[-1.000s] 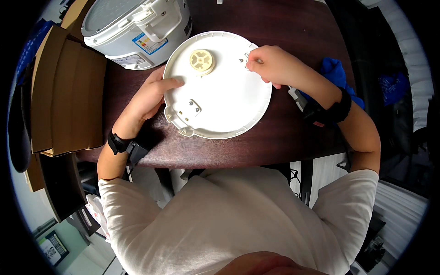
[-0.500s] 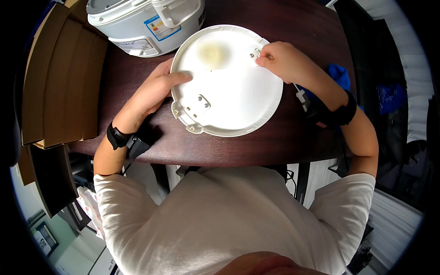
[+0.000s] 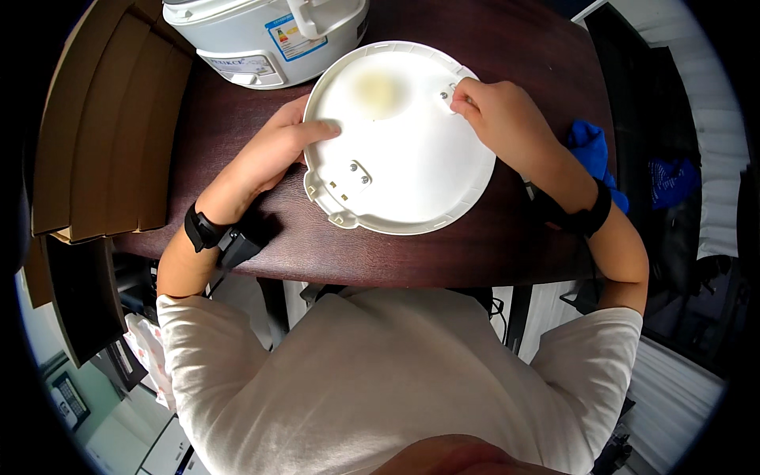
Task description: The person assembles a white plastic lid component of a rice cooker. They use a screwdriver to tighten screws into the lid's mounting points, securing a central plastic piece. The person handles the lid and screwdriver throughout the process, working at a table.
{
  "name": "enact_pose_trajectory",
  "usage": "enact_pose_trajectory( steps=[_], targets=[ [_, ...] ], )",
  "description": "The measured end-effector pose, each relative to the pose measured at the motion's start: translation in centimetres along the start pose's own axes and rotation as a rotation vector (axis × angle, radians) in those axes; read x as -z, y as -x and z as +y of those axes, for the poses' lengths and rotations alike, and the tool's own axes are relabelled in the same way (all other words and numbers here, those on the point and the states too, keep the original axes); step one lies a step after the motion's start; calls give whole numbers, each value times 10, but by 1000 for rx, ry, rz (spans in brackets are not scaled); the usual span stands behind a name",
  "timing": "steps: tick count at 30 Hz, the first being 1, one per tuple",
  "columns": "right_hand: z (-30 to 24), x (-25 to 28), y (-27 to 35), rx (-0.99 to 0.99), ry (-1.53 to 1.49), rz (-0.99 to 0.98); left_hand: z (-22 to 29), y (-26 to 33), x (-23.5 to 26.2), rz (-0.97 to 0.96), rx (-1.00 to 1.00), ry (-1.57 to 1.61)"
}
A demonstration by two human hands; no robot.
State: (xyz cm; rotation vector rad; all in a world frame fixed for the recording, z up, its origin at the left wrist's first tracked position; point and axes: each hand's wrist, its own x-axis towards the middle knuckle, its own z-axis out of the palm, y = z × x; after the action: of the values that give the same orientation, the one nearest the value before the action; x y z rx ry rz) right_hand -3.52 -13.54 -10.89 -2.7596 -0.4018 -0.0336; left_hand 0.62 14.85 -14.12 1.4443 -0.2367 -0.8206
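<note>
A round white plastic cover [image 3: 412,174], like the base plate of a rice cooker, is held over the dark table. A yellowish blurred patch marks its upper part, and a small bracket [image 3: 360,174] with two screws sits at its lower left. My left hand [image 3: 294,136] grips the left rim, thumb on the inner face and the other fingers behind. With fingertips pinched together, my right hand [image 3: 491,111] is at a second small bracket [image 3: 446,95] with a screw at the upper right. Whatever is between those fingertips is hidden.
Beyond the cover stands a white rice cooker [image 3: 261,47] with a handle and a blue-edged label. Brown cardboard boxes [image 3: 111,127] line the left side. A blue cloth [image 3: 590,146] lies at the right edge of the dark brown table [image 3: 380,265].
The view has shifted slightly, so cooker and cover appear a little farther right. My right forearm now covers the white piece that showed beside it. Both hands keep their places on the cover.
</note>
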Motion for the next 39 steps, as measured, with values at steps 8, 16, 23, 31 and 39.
enact_pose_trajectory(
  steps=[8,16,23,31,39],
  targets=[
    [1,7,5,-2,13,-14,-6,1,-2,3,-91,-62],
    [3,-2,9,183,263,39,-5,1,-1,9,-78,-59],
    [8,-6,3,298,353,64,-5,1,-1,1,-76,-66],
    [4,-6,-3,268,418,-9,-6,1,0,-11,-81,-50],
    [1,2,-1,193,255,13,-4,1,1,-4,-26,-14]
  ],
)
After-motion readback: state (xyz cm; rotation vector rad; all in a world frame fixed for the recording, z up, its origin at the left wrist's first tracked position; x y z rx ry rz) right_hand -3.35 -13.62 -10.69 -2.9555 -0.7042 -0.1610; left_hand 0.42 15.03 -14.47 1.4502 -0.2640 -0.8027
